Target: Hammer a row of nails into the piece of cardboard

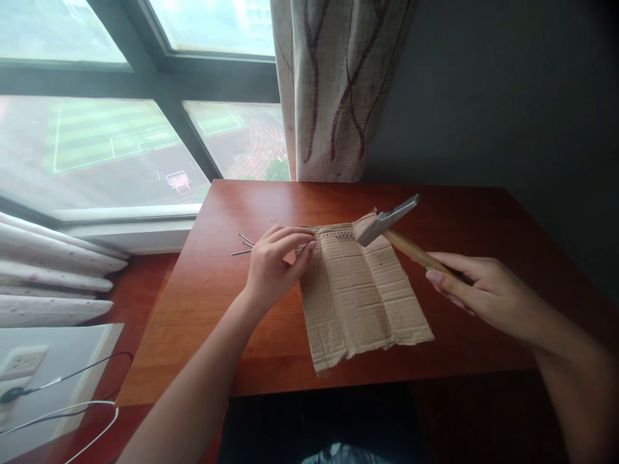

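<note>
A creased piece of brown cardboard (360, 296) lies on the wooden table, with a short row of small dark marks or nail heads (338, 235) near its far edge. My left hand (280, 258) is over the cardboard's far left corner, thumb and forefinger pinched together; anything between the fingertips is too small to make out. Several thin nails (244, 243) lie on the table just left of that hand. My right hand (476, 287) is wrapped around the wooden handle of a hammer (411, 248). Its metal head is above the far right part of the cardboard, beside the row.
The reddish-brown table (193, 335) has its far edge near a patterned curtain (333, 96) and a window (111, 135). A grey wall (488, 96) stands behind on the right. At lower left are a wall socket (24, 362) and loose cables (82, 377).
</note>
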`<state>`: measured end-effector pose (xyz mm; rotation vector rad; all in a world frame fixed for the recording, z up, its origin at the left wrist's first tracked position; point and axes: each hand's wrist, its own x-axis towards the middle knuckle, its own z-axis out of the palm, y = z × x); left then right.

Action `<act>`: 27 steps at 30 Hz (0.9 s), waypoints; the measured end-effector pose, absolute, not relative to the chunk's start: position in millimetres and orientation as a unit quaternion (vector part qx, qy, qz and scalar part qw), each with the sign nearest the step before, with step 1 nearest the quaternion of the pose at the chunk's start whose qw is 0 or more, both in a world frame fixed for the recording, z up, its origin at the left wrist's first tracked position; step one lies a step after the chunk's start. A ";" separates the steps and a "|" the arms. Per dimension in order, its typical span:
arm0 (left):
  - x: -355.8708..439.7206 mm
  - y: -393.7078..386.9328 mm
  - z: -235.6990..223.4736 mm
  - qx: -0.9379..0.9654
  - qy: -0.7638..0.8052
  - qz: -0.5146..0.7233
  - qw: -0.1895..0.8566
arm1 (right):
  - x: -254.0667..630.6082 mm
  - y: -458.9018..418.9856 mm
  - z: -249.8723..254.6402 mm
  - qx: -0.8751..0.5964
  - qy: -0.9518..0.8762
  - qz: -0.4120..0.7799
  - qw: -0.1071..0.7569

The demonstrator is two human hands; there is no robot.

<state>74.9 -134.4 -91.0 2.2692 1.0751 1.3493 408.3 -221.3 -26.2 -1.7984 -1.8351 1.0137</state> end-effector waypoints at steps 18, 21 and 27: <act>-57.4 -134.5 -114.8 0.745 0.640 0.176 0.056 | 415.2 -250.1 -47.8 -0.595 -0.673 0.398 0.184; -58.3 -129.5 -115.9 0.764 0.630 0.136 0.035 | 416.3 -251.0 -47.7 -0.592 -0.668 0.416 0.172; -53.8 -119.5 -119.5 0.805 0.588 0.075 0.008 | 414.5 -250.6 -46.8 -0.587 -0.668 0.420 0.181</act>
